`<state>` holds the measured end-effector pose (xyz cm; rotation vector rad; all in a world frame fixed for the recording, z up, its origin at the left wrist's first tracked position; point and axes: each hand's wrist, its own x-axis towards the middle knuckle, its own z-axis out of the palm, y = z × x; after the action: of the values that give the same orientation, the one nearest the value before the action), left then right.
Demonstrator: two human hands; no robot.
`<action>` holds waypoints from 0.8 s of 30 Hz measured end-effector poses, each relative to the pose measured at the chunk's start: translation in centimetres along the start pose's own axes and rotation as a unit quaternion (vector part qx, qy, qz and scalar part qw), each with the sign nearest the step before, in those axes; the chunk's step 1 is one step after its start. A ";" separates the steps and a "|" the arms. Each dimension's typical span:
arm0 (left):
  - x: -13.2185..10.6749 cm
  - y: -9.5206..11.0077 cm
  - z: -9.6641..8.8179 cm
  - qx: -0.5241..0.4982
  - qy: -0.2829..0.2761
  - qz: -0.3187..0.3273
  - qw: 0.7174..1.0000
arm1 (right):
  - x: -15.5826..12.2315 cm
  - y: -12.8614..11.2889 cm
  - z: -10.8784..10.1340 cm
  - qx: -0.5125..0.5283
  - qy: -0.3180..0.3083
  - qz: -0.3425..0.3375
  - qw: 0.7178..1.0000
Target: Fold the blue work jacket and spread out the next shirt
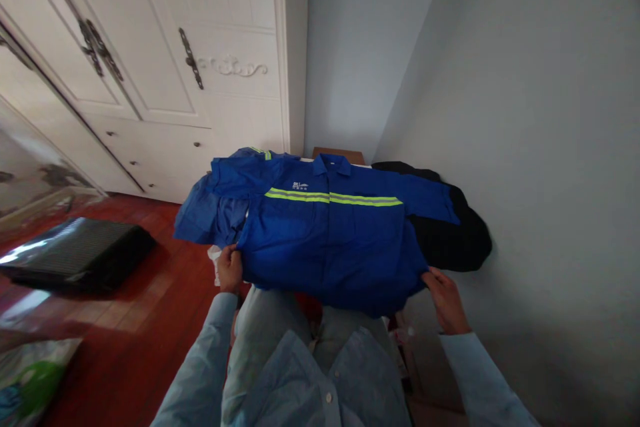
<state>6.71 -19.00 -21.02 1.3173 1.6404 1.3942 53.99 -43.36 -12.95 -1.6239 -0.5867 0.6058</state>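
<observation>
Spread out in front of me lies a blue work shirt (295,233) with a collar, short sleeves, a white chest print and a yellow-and-grey reflective stripe across it. My left hand (230,269) is closed on its lower left corner. At the lower right corner, my right hand (445,297) pinches the hem. The hem hangs between both hands, above my knees. Under the left sleeve lies another bunched blue garment (210,217) with a bit of yellow stripe. A black garment (455,240) shows beneath the right sleeve. The surface under the clothes is mostly hidden.
A white wardrobe (240,0) with dark handles stands at the back left. A grey wall (540,113) rises close on the right. On the red wooden floor (170,293) sit a shiny black package (85,247) and a plastic bag with green print (37,373).
</observation>
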 end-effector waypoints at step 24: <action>-4.5 -0.1 -2.2 -0.177 -0.207 -0.263 0.926 | -1.9 2.7 -3.2 0.079 -0.137 0.115 0.981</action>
<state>6.17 -24.02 -21.18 0.8063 1.2516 0.9449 54.89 -47.27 -15.16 -1.4788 -0.5388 1.0339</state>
